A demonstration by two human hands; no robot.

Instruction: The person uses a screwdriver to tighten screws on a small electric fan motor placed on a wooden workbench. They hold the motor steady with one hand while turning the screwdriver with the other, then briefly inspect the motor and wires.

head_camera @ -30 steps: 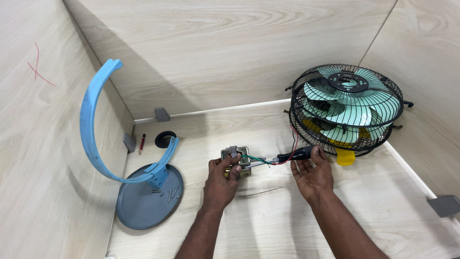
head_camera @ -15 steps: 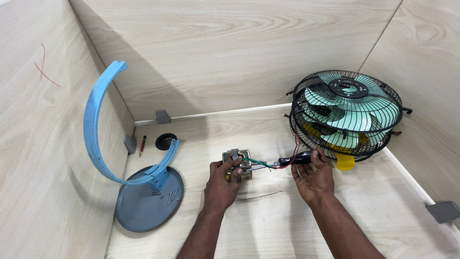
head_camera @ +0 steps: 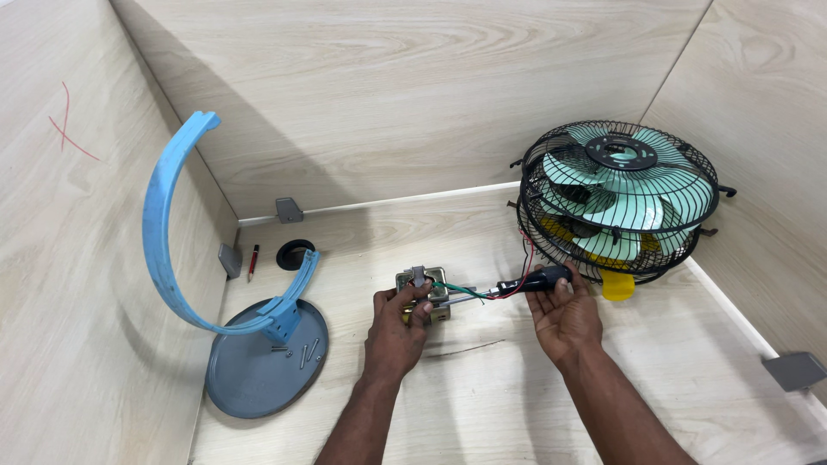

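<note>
Small fan motor sat mid-counter, left hand clamped around it. Coloured wires ran from it to a black sleeved piece, pinched by the right hand. Caged green-bladed fan head lay just beyond. Blue arched stand on grey base, loose screws on it, stood well left.
</note>
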